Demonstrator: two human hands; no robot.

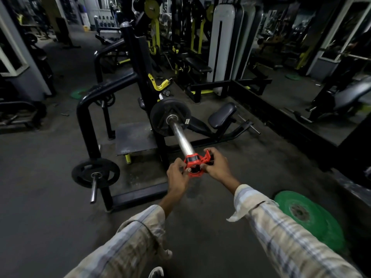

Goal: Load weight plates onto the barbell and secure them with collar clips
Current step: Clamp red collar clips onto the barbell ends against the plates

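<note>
A chrome barbell sleeve (182,138) points toward me from the rack, with a black weight plate (160,115) pushed up against its inner end. A red collar clip (195,165) sits around the very tip of the sleeve. My left hand (177,178) pinches the clip's left side. My right hand (215,166) grips its right side, where the red lever sticks out. Both sleeves are pale plaid.
A green plate (313,219) lies flat on the floor at lower right. A black plate (96,173) hangs on a storage peg of the black rack frame (88,125) at left. A padded seat (221,115) and other machines stand behind.
</note>
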